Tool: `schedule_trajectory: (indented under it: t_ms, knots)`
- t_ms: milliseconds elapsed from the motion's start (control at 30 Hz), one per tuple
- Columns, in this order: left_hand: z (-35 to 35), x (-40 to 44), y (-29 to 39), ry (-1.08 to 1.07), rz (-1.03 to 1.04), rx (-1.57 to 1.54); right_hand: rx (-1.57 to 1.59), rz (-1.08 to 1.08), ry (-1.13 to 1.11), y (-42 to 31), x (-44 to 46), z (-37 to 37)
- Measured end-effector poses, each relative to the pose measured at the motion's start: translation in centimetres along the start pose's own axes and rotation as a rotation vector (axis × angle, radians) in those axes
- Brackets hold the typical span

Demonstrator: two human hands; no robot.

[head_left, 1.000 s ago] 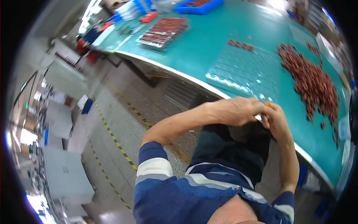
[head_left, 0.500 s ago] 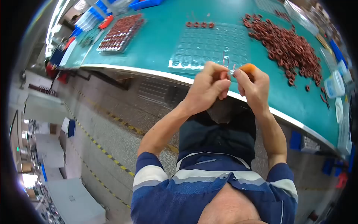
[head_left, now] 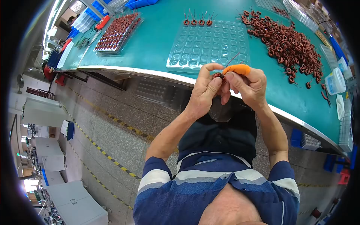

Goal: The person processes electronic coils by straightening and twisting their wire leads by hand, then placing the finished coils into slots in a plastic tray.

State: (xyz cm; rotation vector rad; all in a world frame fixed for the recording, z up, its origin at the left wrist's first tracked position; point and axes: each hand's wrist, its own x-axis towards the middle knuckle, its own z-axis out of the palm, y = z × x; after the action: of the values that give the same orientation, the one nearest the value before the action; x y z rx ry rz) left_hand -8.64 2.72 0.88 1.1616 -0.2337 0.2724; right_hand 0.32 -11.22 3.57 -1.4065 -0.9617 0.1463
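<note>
My left hand [head_left: 204, 90] is closed on a small copper-wound ring coil [head_left: 218, 76] over the table's front edge. My right hand [head_left: 249, 85], with an orange cover [head_left: 238, 69] on one finger, pinches at the same coil from the right. A thin wire end sticks up from between the fingers. Just beyond the hands lies a clear plastic tray [head_left: 204, 47] with round pockets. Several coils [head_left: 194, 22] with upright leads stand along its far left edge. To the right spreads a large pile of loose coils [head_left: 288, 45].
A filled stack of coil trays [head_left: 117, 33] sits on the green table [head_left: 153, 47] at the left. Blue bins [head_left: 140, 3] are at the back. White tub [head_left: 335, 82] and pliers [head_left: 325, 96] lie at the right. The table's white edge [head_left: 150, 72] runs before my body.
The view has swung right and levelled since the first frame. My hands have drawn together around the coil, and the orange-covered finger now lies across its top. The coil has turned between the fingers.
</note>
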Motion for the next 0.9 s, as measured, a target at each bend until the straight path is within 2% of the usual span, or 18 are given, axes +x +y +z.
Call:
schedule_trajectory:
  t_ms: [167, 267, 367, 467, 567, 667, 700, 800, 900]
  knots:
    - [-0.5, 0.3, -0.6, -0.018, -0.043, 0.279, -0.333, -0.228, 0.074, 0.5, -0.5, 0.4]
    - [0.7, 0.3, -0.8, 0.107, 0.028, 0.159, -0.087, -0.01, 0.165, -0.6, -1.3, 1.4]
    - [1.2, 0.7, -0.8, 0.157, -0.007, 0.021, 0.138, 0.109, 0.242, 0.2, -1.2, 1.8]
    - [0.9, 0.9, -0.6, 0.173, -0.046, 0.062, -0.008, 0.07, 0.254, 0.3, -0.9, 1.8]
    - [0.0, 0.8, -0.3, 0.158, -0.059, 0.017, 0.031, 0.05, 0.388, 1.1, -0.4, 1.3]
    - [-0.5, 0.6, -0.5, 0.141, -0.093, -0.011, 0.216, 0.102, 0.288, 0.7, 0.7, 0.8]
    - [-0.6, 0.5, -0.5, 0.136, -0.106, -0.007, 0.264, 0.196, 0.251, 0.4, 1.2, 0.9]
    - [-0.7, 0.5, -0.3, 0.103, -0.168, -0.054, 0.229, 0.252, 0.106, 1.5, 1.7, 0.4]
    - [-1.9, 0.4, 0.3, 0.027, -0.275, -0.188, 0.328, 0.336, 0.051, 1.5, 2.3, -0.2]
